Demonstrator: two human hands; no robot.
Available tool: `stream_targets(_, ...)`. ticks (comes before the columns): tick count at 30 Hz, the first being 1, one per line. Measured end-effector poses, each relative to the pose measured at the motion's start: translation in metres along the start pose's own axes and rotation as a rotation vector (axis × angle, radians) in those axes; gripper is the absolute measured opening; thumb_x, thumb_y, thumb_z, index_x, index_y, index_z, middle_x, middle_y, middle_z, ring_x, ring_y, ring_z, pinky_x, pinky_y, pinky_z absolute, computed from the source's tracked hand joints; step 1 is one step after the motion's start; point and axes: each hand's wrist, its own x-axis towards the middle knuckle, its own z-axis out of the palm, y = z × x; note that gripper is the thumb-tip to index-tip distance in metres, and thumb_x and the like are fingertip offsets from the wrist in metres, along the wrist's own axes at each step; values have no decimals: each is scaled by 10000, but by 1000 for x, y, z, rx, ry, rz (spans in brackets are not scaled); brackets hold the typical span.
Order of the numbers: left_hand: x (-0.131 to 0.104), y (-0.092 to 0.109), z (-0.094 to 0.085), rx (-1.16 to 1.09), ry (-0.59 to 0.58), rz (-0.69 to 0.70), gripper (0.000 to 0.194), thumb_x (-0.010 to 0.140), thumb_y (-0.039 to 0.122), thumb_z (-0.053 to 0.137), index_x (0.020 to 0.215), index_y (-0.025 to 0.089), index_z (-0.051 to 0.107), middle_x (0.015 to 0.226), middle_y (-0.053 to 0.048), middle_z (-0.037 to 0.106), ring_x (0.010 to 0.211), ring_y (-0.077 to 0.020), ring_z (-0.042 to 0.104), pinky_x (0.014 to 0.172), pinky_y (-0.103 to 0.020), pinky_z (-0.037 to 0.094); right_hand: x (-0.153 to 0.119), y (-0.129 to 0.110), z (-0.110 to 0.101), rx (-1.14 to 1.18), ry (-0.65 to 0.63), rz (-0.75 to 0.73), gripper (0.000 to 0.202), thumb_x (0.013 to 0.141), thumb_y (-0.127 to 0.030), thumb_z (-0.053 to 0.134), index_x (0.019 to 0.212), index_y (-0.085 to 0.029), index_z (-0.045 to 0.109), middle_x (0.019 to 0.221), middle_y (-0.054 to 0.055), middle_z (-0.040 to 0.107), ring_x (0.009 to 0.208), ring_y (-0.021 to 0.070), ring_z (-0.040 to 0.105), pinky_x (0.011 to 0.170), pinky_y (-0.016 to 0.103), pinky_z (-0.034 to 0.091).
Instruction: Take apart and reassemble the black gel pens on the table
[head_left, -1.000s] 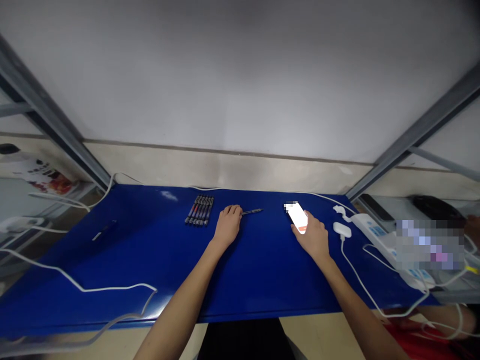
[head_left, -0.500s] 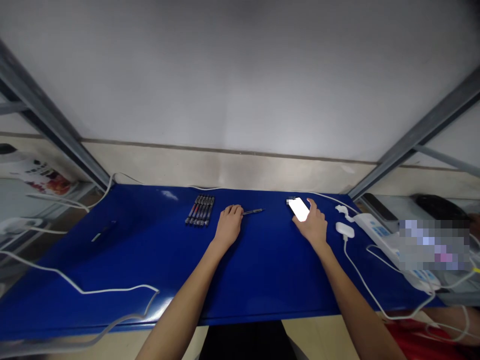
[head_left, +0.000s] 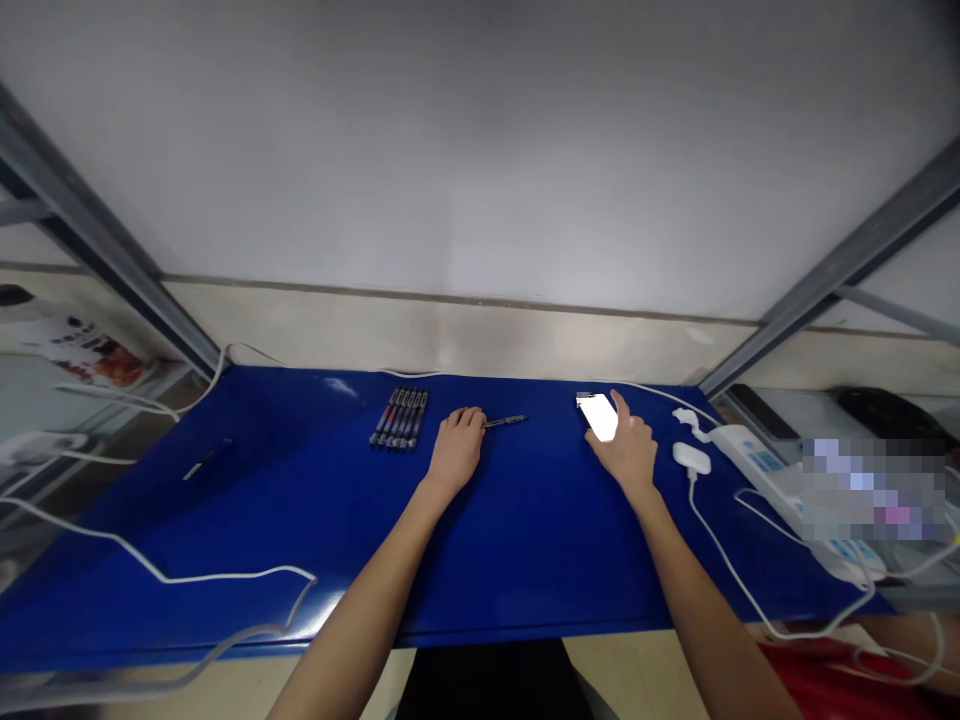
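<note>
Pen [head_left: 508, 421] is lying just R of L hand [head_left: 457, 448], the nearer one, long axis approx. L–R, fingers bunching over its L end (pinch hidden, can't tell), while R hand [head_left: 630, 455] is gripping phone [head_left: 600, 418], index spread.

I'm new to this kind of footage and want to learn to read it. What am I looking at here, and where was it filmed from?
There is no machine here: these are a person's two bare hands. Every picture comes from one camera worn on the head, looking forward and down.

The surface is a blue table. On it lie a neat row of pens, a white cable, a small white case and a white power strip.

The left hand covers one end of a separate pen; whether it grips the pen, I cannot tell. The right hand holds a phone with a bright screen.
</note>
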Motion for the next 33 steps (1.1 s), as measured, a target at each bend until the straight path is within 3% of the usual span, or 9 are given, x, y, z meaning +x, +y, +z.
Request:
stream_targets(4, 0, -1, 1, 7, 1, 7, 234, 968, 162, 403, 1140, 206, 557, 1334, -92, 566, 1254, -256, 467, 994, -422, 419, -1, 3, 6, 14, 9, 71, 835, 833, -612, 513, 1487, -159, 258, 1212, 198, 536, 1135, 383, 498, 901, 489, 388)
stream_targets(7, 1, -1, 1, 13, -2, 9, 233, 968, 162, 403, 1134, 208, 559, 1336, -89, 566, 1255, -255, 469, 991, -413, 420, 2, 7, 10, 19, -15, 162, 838, 788, -675, 530, 1383, -103, 384, 1262, 233, 507, 1196, 399, 449, 948, 537, 360)
stream_targets(10, 1, -1, 1, 19, -7, 4, 225, 967, 161, 406, 1123, 206, 562, 1329, -90, 570, 1245, -259, 477, 983, -413, 423, 9, 9, 11, 19, -68, 191, 769, 765, -669, 552, 1268, -91, 478, 1257, 238, 513, 1208, 392, 443, 967, 539, 362)
stream_targets(14, 1, 0, 0, 12, -10, 8, 214, 970, 169, 408, 1117, 205, 560, 1321, -88, 573, 1233, -262, 483, 967, -417, 431, 20, 8, 11, 4, -110, 210, 814, 714, -669, 592, 1251, -66, 486, 1260, 249, 518, 1219, 397, 448, 976, 528, 372)
stream_targets(21, 0, -2, 3, 6, 5, 9, 228, 964, 156, 411, 1127, 204, 563, 1329, -85, 572, 1244, -264, 469, 983, -422, 422, 37, 11, 12, -13, -194, 189, 927, 670, -700, 602, 1315, -51, 449, 1311, 273, 495, 1260, 411, 434, 991, 553, 359)
stream_targets(27, 0, -1, 2, -10, 4, 3, 216, 963, 162, 420, 1117, 214, 562, 1307, -89, 574, 1240, -258, 473, 985, -428, 417, 51, 6, -1, -82, -321, 189, 952, 680, -687, 629, 1351, -34, 458, 1345, 296, 488, 1296, 423, 418, 1001, 549, 350)
stream_targets(33, -1, -1, 0, -37, -9, 6, 215, 965, 151, 408, 1108, 208, 558, 1309, -85, 579, 1246, -253, 472, 988, -415, 414, 53, -3, -12, -179, -328, 89, 766, 689, -680, 634, 1108, -40, 663, 1157, 252, 632, 1159, 393, 551, 945, 474, 421)
